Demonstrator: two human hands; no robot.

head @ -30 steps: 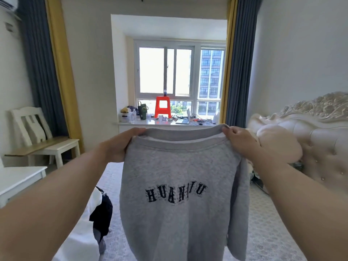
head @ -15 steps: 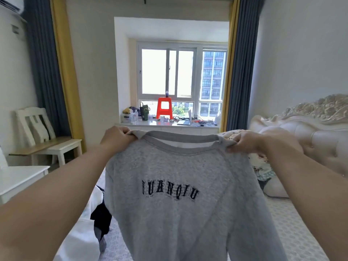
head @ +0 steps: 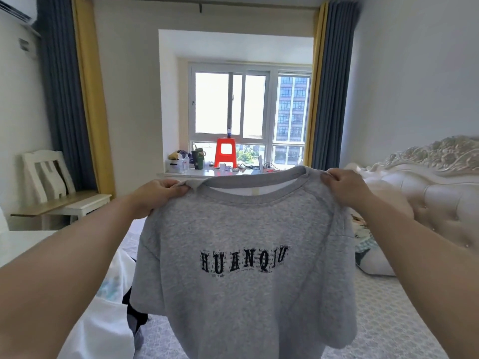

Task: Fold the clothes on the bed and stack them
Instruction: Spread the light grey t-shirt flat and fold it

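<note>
Evidently the folding has barely begun: the left hand [head: 158,194] and right hand [head: 344,186] each pinch a shoulder of the grey sweatshirt [head: 246,268], hanging unfolded over the bed [head: 383,320], no stack shows, and its hem and sleeves are cut off or hidden.

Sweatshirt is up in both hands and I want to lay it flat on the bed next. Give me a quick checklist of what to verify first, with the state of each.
1. Left hand grips one shoulder of the sweatshirt: ok.
2. Right hand grips the other shoulder: ok.
3. Collar held level, printed front facing the camera: ok.
4. Sleeves hanging free, untangled: cannot tell, they are folded behind or out of frame.
5. Landing spot on the bed directly under the sweatshirt: cannot tell, the cloth hides it.
6. White and dark clothes lie at the lower left, close to the hem: not ok if laying leftward.
</note>
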